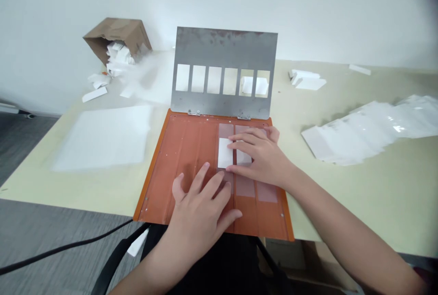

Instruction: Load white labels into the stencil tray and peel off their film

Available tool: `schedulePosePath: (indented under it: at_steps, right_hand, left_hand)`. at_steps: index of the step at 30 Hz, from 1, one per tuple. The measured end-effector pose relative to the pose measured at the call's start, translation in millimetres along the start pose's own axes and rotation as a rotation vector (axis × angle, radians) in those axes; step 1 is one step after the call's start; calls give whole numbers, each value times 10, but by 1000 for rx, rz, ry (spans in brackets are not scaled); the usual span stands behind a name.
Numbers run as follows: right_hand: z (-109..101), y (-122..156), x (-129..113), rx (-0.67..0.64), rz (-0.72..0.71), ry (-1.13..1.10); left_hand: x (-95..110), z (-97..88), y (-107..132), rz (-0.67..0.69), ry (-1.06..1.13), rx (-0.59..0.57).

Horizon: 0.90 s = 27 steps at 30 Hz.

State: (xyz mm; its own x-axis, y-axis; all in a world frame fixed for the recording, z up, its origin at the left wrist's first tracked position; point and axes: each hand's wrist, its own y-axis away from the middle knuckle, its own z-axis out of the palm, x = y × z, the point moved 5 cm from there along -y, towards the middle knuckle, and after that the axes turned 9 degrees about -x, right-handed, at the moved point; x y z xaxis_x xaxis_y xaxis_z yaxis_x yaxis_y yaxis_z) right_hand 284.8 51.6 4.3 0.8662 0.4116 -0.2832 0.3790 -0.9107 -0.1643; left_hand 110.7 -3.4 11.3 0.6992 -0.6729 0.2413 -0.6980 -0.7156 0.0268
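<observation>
Two white rectangular cards (225,152) lay side by side on an orange hinged board (178,149), right under the grip of the right hand (260,158). That grip was wide open, its fingers flat and spread across the second card and the top of the first, pinching nothing. The left hand (201,213) was just as open, its fingers splayed on the board just below the cards, with nothing held that the view showed. Around the cards, pale translucent rectangles (245,185) marked the right part of the board. Two spots among them carried cards, while the rectangles nearer the front edge lay bare, and the left part of the board showed only orange. Beyond both grips, a steel plate (222,46) stood raised on hinges at the far edge of the board, with six rectangular windows and white pieces showing through the two at its right end. Left of the grips, a tipped cardboard box (116,35) spilled loose white pieces (118,58) onto the tabletop (102,194), near a broad white sheet (102,137). Right of the grips lay a long fanned row of glossy white sheets (369,131), with a small pile of white blocks (306,80) farther off.
</observation>
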Motion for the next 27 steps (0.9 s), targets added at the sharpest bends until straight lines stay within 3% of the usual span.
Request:
schedulePosePath:
  at_steps: [13, 27]
  right_hand:
    - [4, 2, 6, -14, 1, -32]
    - [25, -6, 51, -108, 104, -67]
  left_hand:
    - [2, -11, 7, 2, 3, 6]
    - [15, -7, -5, 5, 19, 13]
